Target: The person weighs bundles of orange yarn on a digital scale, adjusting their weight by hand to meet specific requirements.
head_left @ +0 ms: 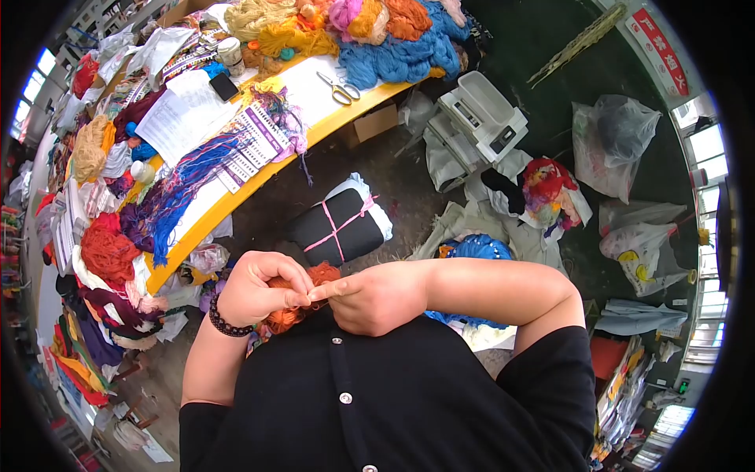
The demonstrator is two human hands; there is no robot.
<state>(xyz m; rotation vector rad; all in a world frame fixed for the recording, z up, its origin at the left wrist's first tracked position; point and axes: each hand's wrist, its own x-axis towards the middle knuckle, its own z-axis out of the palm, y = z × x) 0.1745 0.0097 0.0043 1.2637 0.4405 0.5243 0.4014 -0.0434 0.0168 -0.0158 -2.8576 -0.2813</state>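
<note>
Close to my chest, both hands meet with their fingertips touching. My left hand, with a dark beaded bracelet on its wrist, is closed in a pinch on a bundle of orange yarn. Orange strands show above and below its fingers. My right hand comes in from the right, fingers curled and thumb and forefinger pressed together at the left fingertips. Whatever lies in that pinch is too small to make out. Part of the yarn is hidden behind the hands.
A curved table with a yellow edge holds blue-purple threads, a punched card, scissors, a phone and heaped yarn. Beyond my hands are a black bundle tied with pink string and a weighing scale.
</note>
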